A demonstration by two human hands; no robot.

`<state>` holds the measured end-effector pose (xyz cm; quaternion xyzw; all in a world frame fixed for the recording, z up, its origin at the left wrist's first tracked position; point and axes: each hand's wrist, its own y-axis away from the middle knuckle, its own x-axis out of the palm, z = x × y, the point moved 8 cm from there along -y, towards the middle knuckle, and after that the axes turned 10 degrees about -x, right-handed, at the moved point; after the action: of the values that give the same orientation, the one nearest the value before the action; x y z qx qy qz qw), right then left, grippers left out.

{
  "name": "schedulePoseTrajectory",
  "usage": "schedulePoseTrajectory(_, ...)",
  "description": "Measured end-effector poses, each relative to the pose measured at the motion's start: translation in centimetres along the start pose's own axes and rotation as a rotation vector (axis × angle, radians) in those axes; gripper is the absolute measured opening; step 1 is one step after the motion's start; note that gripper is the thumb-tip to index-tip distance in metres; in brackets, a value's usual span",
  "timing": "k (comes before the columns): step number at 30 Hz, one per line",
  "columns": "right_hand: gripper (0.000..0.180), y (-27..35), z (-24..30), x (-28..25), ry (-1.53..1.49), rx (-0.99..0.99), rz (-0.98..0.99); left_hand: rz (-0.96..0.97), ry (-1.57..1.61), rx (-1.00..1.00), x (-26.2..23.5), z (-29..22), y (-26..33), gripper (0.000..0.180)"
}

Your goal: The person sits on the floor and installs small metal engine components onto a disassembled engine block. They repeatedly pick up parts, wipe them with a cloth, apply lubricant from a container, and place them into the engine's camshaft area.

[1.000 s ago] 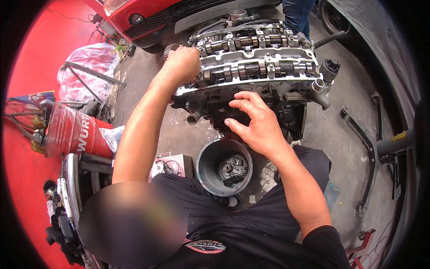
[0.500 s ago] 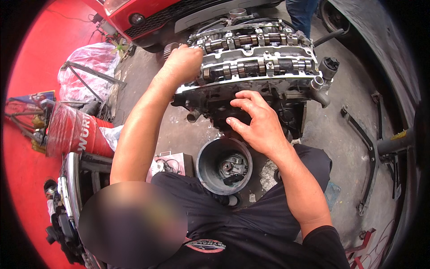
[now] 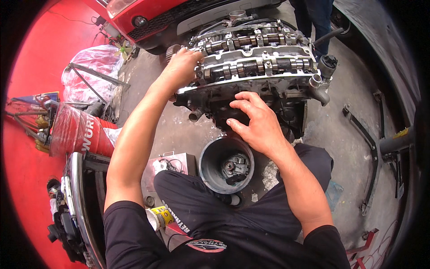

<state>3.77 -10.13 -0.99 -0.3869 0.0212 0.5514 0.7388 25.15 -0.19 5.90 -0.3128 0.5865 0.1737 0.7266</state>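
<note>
In front of me stands an engine [image 3: 268,84] with its top uncovered, so two camshafts [image 3: 244,69] in their bearing caps show. My left hand [image 3: 182,67] is at the left end of the engine, beside a toothed pulley [image 3: 173,52]. Its fingers are bent closed at the end of the nearer camshaft, and what they grip is hidden. My right hand [image 3: 259,122] hovers before the engine's near side, fingers spread and curved, holding nothing. Below it, between my legs, sits a grey bucket [image 3: 209,162] with metal parts inside.
A metal box [image 3: 181,159] and a yellow-labelled can [image 3: 161,217] are at my left. Farther left stands a red drum [image 3: 83,132] partly wrapped in plastic. Behind the engine are a red car [image 3: 148,18] and a person's legs [image 3: 316,22]. Black metal arms [image 3: 363,132] lie at right.
My left hand has turned slightly, its fingers reaching more to the right at the camshaft end. My right hand keeps its pose. The person's legs behind the engine have shifted right.
</note>
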Motion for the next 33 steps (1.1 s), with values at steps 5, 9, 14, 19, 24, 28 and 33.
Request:
schedulePoseTrajectory(5,0.037,0.6,-0.4,-0.3,0.045,0.016,0.0,-0.182,0.213,-0.381,-2.0,0.2,3.4,0.026)
schedulePoseTrajectory(9,0.036,0.4,-0.3,-0.2,0.028,-0.004,-0.005,-0.131,0.178,-0.468,-0.1,-1.0,5.4,0.027)
schedulePoseTrajectory(14,0.035,0.2,-0.2,1.1,0.036,-0.016,0.024,-0.228,0.186,-0.4,0.2,-0.5,5.1,0.027)
schedulePoseTrajectory(19,0.035,0.1,-0.4,1.0,0.041,0.013,0.036,-0.107,0.2,-0.491,-0.9,-0.4,4.7,0.027)
schedulePoseTrajectory(24,0.035,-0.2,-0.3,1.5,0.044,-0.012,0.046,-0.102,0.102,-0.493,-0.4,-0.7,3.9,0.026)
schedulePoseTrajectory(28,0.035,-0.1,-0.3,1.1,0.059,-0.025,0.03,-0.143,0.09,-0.301,-0.9,-1.7,4.0,0.024)
schedulePoseTrajectory(33,0.036,-0.2,-0.4,1.0,0.04,-0.013,0.039,-0.15,0.294,-0.375,-1.1,-1.1,4.3,0.018)
